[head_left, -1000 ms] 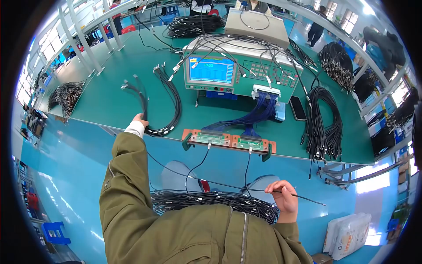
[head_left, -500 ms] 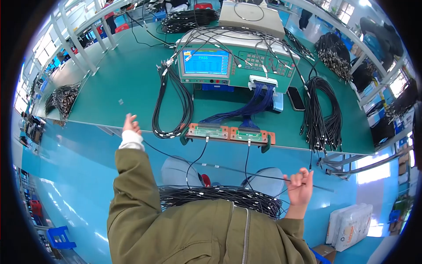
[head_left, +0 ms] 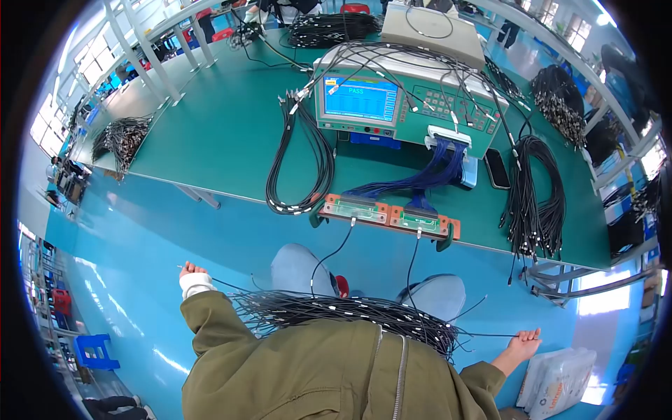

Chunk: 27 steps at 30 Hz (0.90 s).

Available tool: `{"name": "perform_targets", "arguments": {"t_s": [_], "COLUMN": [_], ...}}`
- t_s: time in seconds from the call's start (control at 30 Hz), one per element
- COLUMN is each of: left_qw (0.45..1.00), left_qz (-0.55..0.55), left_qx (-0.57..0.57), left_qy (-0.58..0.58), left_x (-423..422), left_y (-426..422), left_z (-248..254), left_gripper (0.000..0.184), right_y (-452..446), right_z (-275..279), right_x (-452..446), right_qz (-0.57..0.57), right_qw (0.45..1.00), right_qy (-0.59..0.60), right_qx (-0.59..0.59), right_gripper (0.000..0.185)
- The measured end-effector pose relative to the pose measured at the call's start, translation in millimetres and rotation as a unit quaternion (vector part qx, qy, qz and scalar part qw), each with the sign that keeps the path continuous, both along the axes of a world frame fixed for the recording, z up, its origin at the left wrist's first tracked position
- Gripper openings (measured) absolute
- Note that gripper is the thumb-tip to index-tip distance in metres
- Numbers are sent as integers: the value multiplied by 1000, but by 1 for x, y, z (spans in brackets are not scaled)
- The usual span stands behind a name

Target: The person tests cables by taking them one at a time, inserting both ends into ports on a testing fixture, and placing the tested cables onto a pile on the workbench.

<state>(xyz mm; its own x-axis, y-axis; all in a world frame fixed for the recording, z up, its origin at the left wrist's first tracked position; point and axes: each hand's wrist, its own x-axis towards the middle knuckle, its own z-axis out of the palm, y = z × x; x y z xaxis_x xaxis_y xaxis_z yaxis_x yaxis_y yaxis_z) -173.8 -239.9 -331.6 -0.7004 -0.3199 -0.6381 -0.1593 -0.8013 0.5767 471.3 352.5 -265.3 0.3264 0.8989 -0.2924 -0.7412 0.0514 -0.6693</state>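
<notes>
A bundle of black cables with white labels (head_left: 364, 311) lies across my lap. My left hand (head_left: 192, 270), out at the left, is closed on a cable end. Out at the right my right hand (head_left: 525, 343) is closed round the end of a black cable that runs from the lap bundle. Two short cables hang from the orange and green test fixture (head_left: 389, 215) at the table's front edge. Blue wires join the fixture to the tester (head_left: 413, 98), whose screen (head_left: 360, 99) reads PASS. Left of the fixture lies a looped cable bundle (head_left: 301, 164).
On the green table (head_left: 210, 133) are a phone (head_left: 497, 169), a cable bundle (head_left: 539, 196) at the right and another (head_left: 123, 142) at the far left. White plastic-wrapped packs (head_left: 558, 385) and a blue stool (head_left: 96, 351) stand on the floor. People are visible beyond the table.
My left hand has moved from the looped bundle on the table down and left, away from the edge. My right hand has moved outward and down. The looped bundle now lies closer to the fixture.
</notes>
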Motion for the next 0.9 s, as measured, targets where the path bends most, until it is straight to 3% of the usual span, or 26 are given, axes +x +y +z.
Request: {"name": "perform_targets", "arguments": {"t_s": [0.13, 0.23, 0.37, 0.43, 0.47, 0.53, 0.73, 0.9], "left_qw": [1000, 992, 955, 942, 942, 924, 890, 806], "left_qz": [-6, -87, -245, -283, -286, -320, -383, -518], "left_qx": [0, -4, -13, 16, 16, -51, -90, -73], "left_qy": [28, 89, 164, 177, 177, 204, 230, 276], "left_x": [-6, -6, 6, 23, 29, 39, 61, 90], "left_y": [6, 26, 86, 127, 143, 168, 203, 223], "left_z": [27, 46, 67, 93, 102, 116, 146, 166], "left_gripper": [30, 27, 20, 16, 16, 18, 18, 18], "right_y": [-2, -4, -24, -21, -18, -11, -16, -28], "right_z": [12, 39, 77, 66, 60, 53, 67, 78], "right_x": [5, -7, -63, -65, -67, -73, -100, -132], "right_qz": [-29, -41, 12, 112, 109, 203, 207, 237], "right_qw": [999, 997, 996, 989, 989, 972, 970, 957], "right_qy": [-31, -56, -47, -45, -45, -17, -18, -71], "right_qx": [24, 40, 68, 85, 85, 121, 123, 151], "right_gripper": [28, 26, 23, 25, 25, 25, 23, 17]}}
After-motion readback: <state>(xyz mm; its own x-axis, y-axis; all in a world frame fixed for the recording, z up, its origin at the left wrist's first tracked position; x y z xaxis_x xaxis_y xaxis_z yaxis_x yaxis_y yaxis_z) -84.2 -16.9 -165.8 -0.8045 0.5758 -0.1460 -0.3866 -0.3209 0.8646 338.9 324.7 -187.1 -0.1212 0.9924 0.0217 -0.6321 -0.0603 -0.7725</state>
